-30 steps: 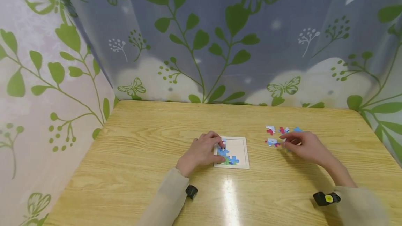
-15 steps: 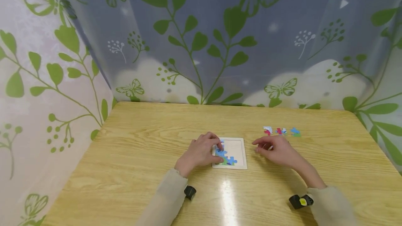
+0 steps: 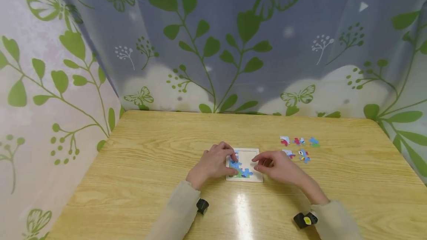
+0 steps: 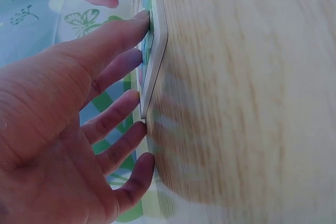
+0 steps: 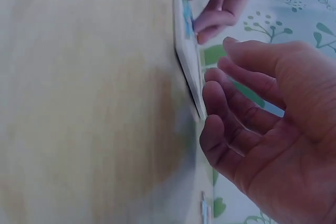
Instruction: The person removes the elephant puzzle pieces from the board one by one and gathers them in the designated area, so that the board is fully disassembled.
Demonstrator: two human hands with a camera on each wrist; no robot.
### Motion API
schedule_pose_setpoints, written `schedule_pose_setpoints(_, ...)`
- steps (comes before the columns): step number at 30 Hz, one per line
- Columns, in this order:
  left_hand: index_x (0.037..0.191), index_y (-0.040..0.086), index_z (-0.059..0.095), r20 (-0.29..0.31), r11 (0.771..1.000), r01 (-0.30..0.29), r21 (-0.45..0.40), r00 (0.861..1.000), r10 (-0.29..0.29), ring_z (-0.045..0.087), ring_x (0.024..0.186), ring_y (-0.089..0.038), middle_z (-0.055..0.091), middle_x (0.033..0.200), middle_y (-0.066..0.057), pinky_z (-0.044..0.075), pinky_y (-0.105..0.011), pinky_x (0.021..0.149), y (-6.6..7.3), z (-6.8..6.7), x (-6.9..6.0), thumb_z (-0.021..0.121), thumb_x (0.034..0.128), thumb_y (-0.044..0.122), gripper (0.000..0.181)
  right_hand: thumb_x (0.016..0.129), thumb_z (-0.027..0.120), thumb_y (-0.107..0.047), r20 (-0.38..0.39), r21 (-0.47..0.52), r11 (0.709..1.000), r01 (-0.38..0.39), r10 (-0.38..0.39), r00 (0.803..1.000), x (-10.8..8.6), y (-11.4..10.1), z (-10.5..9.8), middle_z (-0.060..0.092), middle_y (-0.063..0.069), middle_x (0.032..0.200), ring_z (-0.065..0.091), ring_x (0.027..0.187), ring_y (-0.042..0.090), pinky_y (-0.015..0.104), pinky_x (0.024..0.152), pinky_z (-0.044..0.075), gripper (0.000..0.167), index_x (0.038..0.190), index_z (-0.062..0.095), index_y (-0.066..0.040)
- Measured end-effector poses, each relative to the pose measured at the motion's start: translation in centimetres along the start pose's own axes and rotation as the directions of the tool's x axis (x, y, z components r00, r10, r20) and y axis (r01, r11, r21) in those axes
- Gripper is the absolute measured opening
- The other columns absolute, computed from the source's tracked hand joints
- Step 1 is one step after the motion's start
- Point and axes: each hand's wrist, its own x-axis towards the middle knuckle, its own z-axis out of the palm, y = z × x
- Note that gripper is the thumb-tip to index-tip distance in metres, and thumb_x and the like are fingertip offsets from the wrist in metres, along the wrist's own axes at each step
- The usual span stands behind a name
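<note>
The left hand (image 3: 211,163) rests, fingers apart, on interlocked puzzle pieces (image 3: 246,173) inside a pale tray (image 3: 246,157), while the right hand (image 3: 279,166) hovers at its right edge, relaxed, no piece visible; presumably light, stiff and easily dislodged, each piece suits an edge pinch.

1. I count the left hand (image 3: 211,162) as blocking the left side of the puzzle tray (image 3: 248,158), down on the joined pieces (image 3: 246,173)
2. I see the right hand (image 3: 281,167) over the tray's right edge, leaving a narrow gap between the two hands
3. Right of the tray, loose pieces (image 3: 297,141) bar a low sweep
4. I have passage over the table (image 3: 186,129) beyond the tray, up to the patterned wall (image 3: 186,66), and nearer than the tray between the sleeves (image 3: 178,210)
</note>
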Motion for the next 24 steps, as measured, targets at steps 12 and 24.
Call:
schedule_pose_setpoints(12,0.100,0.027,0.069,0.002,1.000,-0.008,0.009,1.000,0.008,0.050,0.127,-0.030,0.054,0.139,0.001,0.039,-0.059,0.103,-0.1,0.2,0.2,0.081,0.0879,0.038,0.020,0.089,0.078,-0.015,0.058,-0.034,0.999,0.023,-0.021,0.998,0.5,-0.5,1.1,0.061,-0.005,0.076,0.051,0.066,0.004,0.021,0.061,0.045,0.017,0.104,0.076,-0.009)
schedule_pose_setpoints(24,0.100,0.026,0.070,-0.007,1.000,-0.010,0.002,1.000,0.010,0.050,0.126,-0.030,0.054,0.138,0.001,0.039,-0.059,0.102,-0.2,0.1,0.1,0.081,0.0872,0.038,0.021,0.088,0.080,-0.016,0.069,-0.055,0.997,0.051,-0.048,0.996,0.9,-0.9,1.5,0.059,-0.004,0.077,0.049,0.066,0.004,0.021,0.061,0.043,0.017,0.102,0.074,-0.009)
